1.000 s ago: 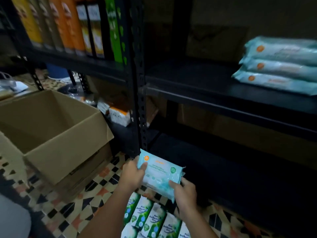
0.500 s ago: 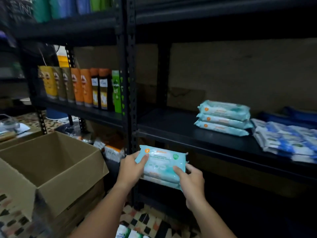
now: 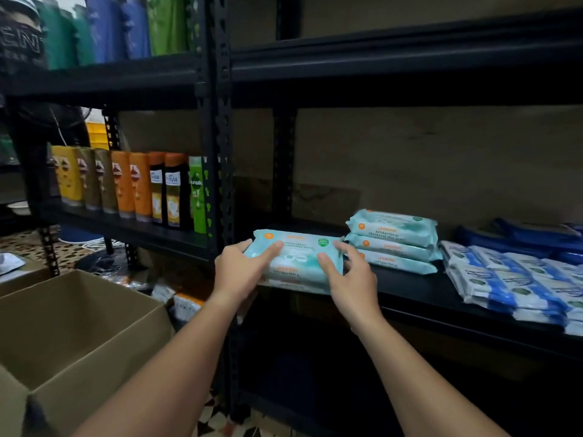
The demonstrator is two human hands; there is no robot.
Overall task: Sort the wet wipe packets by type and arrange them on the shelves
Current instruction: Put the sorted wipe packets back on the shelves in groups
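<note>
I have a small stack of teal wipe packets [image 3: 295, 258] between both hands, its underside at the front lip of the black shelf [image 3: 407, 287], just left of the stacked pile of the same teal packets [image 3: 392, 241]. My left hand [image 3: 238, 272] grips the stack's left end, thumb on top, fingers beneath. My right hand [image 3: 350, 279] rests on the right end with fingers curved over the top face; I judge it a light hold, not a clamp.

Handling, as I judge it: soft film packs, moist contents, some weight per packet, squashy not stiff. Glossy wrap looks slick, so packets in a stack may slide on one another. Best held at the two short ends, pressing inward, with support under the bottom one. Not fragile.

Hard to make out: how many packets I hold, perhaps two or three; lower edges blur together. Fingers of my left hand under the stack are hidden. The blue-and-white packets [image 3: 517, 282] to the right run off frame. Lower shelf is dark. The cardboard box [image 3: 79, 335] interior shows nothing readable.
</note>
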